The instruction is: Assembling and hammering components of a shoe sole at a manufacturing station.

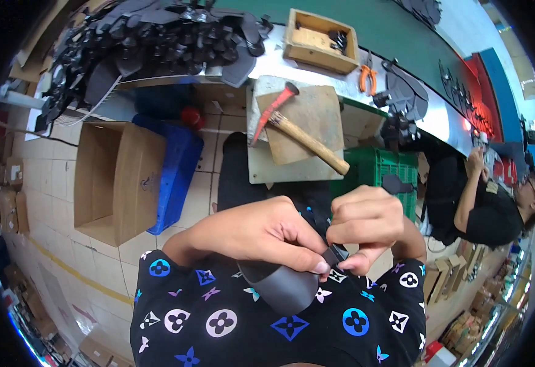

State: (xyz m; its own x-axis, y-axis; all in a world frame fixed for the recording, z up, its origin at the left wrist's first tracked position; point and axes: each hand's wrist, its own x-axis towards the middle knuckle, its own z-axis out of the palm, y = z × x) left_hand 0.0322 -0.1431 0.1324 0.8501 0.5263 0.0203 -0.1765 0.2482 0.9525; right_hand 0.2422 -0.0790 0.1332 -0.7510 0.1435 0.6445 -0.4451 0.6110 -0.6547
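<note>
A dark grey, smooth curved piece [282, 286] hangs in front of my shirt, with a small black strap-like end [334, 254] at its upper right. My left hand [264, 235] is closed on the piece, thumb pressed near that end. Fingers curled, my right hand [368, 223] pinches the black end close to the left thumb. The fingers cover part of the joint between them. Beyond my hands, a hammer [307, 144] with a red head and wooden handle rests on a worn square board [316, 101].
Black parts [157, 46] heap at the far left. A wooden box [319, 46] of small black pieces and orange-handled pliers [368, 76] lie on the bench. Below stand a cardboard box [123, 183], a blue crate [182, 165] and a green crate [371, 165]. A person [487, 208] works at right.
</note>
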